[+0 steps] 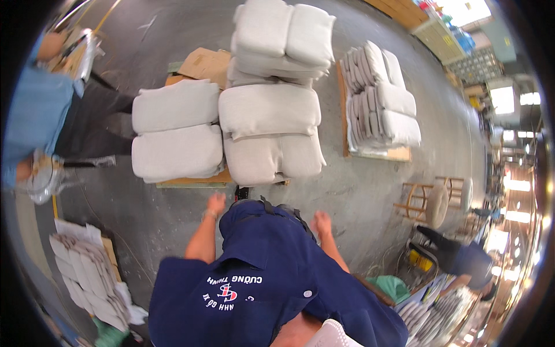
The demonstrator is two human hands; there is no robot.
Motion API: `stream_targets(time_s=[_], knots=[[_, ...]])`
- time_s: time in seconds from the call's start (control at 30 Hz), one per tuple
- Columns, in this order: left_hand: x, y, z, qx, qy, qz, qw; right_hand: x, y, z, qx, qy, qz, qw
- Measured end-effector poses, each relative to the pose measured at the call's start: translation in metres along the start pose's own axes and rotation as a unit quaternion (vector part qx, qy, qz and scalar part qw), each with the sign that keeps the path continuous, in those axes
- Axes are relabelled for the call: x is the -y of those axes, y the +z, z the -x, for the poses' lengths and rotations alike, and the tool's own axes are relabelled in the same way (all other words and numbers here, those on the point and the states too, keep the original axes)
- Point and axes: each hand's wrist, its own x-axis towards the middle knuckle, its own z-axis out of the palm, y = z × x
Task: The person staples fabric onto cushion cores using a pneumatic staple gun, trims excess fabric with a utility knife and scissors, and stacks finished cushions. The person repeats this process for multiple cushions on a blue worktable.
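Matt, woven-looking cloth cushions (269, 110)

Item: navy shirt (266, 237), worn on the torso, short-sleeved; landmark for all places below.

Item: left forearm (200, 242), bare, emerging from the shirt's left sleeve, angled forward and slightly inward along its left side.

Item: left wrist, fitted with a thin band, kind indistinct.

Item: left hand (216, 203), one, near the shirt's lower end, on its left; finger detail blurred.

Item: right forearm (333, 247), bare, beyond the shirt's right sleeve, likewise angled forward and inward.

Item: right hand (321, 224), one, just beside the shirt's right edge, reaching slightly less far forward than the left; fingers apparently bent, degree unclear.
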Motion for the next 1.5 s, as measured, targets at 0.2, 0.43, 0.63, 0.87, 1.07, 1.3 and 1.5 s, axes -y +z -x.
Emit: stream_targets(time_s=[0.2, 0.43, 0.63, 0.87, 1.07, 1.3, 1.5], knots=[[0.107, 0.029, 0.112, 0.261, -0.105, -0.034, 0.959, -0.219, -0.044, 0.126, 0.082, -0.077, 0.216, 0.97], [-0.013, -0.013, -0.031, 0.304, -0.187, -0.025, 0.934, -0.156, -0.012, 0.169, -0.054, 0.102, 0.12, 0.986], [-0.236, -0.024, -0.172, 0.299, -0.04, -0.186, 0.935, -0.208, -0.002, 0.142, -0.133, 0.198, -0.058, 0.969], [-0.396, 0.16, -0.133, 0.383, 0.082, -0.058, 0.918, -0.272, -0.062, 0.105, -0.172, 0.096, -0.048, 0.979], [-0.275, 0.433, 0.115, 0.457, 0.167, -0.312, 0.816, -0.309, -0.151, 0.155, -0.244, 0.219, -0.34, 0.882], [-0.322, 0.556, 0.257, 0.536, 0.37, -0.31, 0.692, -0.37, -0.175, 0.16, -0.276, 0.252, -0.45, 0.811], [-0.347, 0.599, 0.183, 0.414, 0.261, -0.384, 0.783, -0.452, -0.155, 0.132, -0.298, 0.213, -0.313, 0.876]])
